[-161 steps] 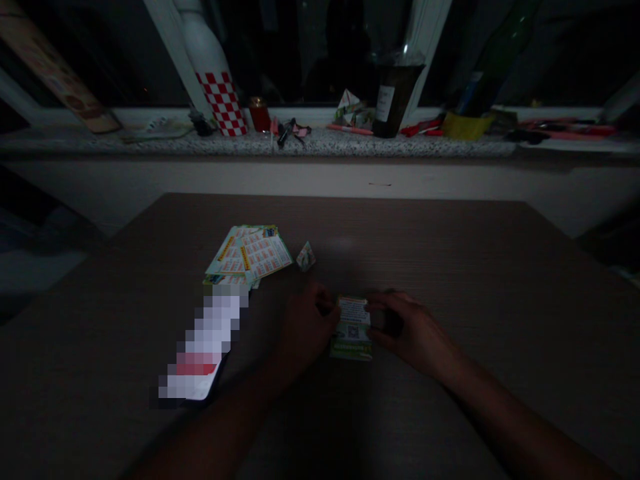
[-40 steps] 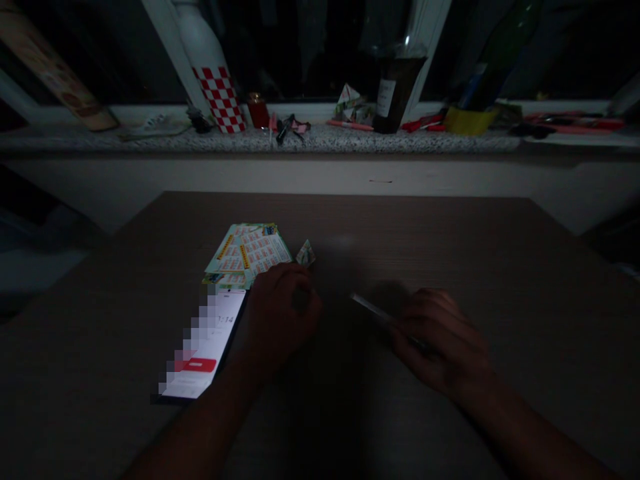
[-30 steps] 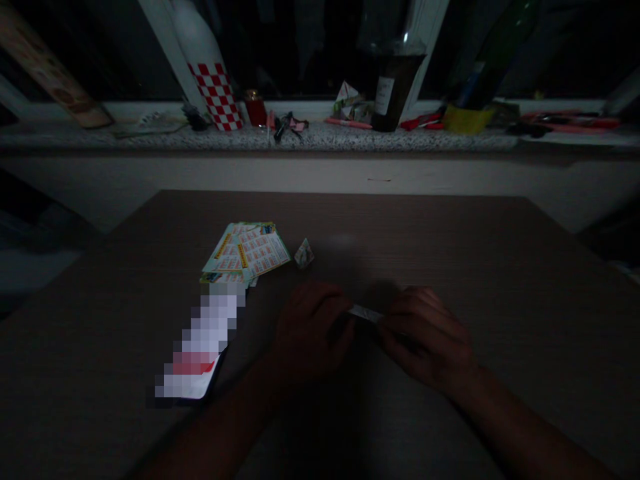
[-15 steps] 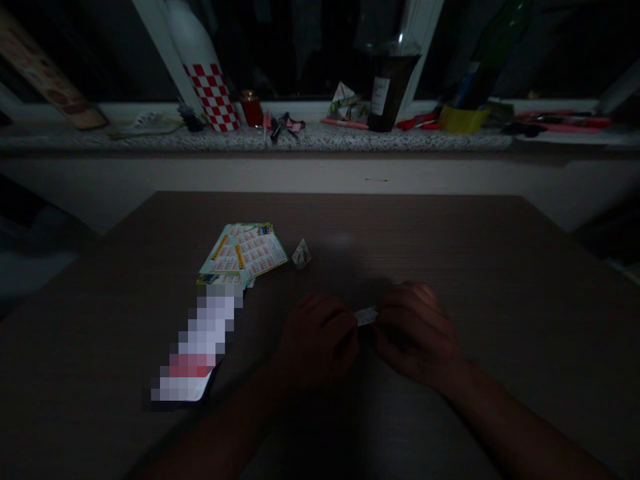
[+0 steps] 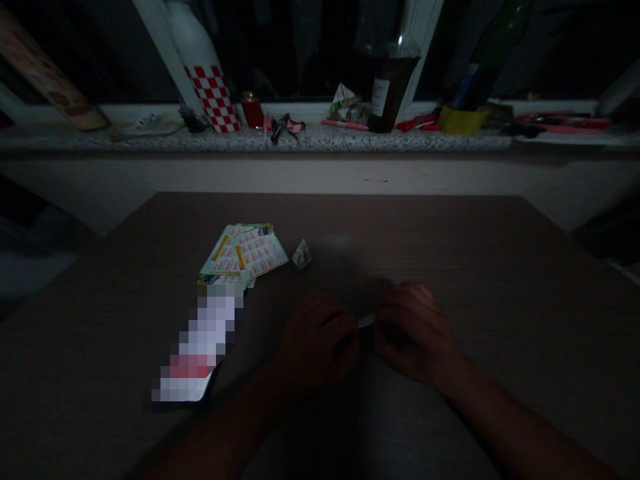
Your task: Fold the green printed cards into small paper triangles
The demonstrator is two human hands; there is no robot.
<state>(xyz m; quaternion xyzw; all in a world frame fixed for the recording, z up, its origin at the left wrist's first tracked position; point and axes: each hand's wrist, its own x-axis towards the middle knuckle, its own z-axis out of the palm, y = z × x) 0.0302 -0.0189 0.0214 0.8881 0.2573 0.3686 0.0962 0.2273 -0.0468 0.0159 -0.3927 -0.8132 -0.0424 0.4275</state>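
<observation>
Between my two hands a small strip of folded paper shows, pale in the dim light; most of it is covered by fingers. My left hand is closed and pinches the paper's left end. From the other side my right hand, fingers curled, grips its right end. Beyond my left hand stands a small folded paper piece with a pointed top. Left of that, several printed paper slips lie overlapping in a loose fan.
A phone with a blurred lit screen lies on the table, left of my left arm. Along the windowsill stand a red-and-white checkered bottle, a dark cup, a green bottle and small items.
The visible part of the paper between my hands has become narrower. Both hands have barely moved.
</observation>
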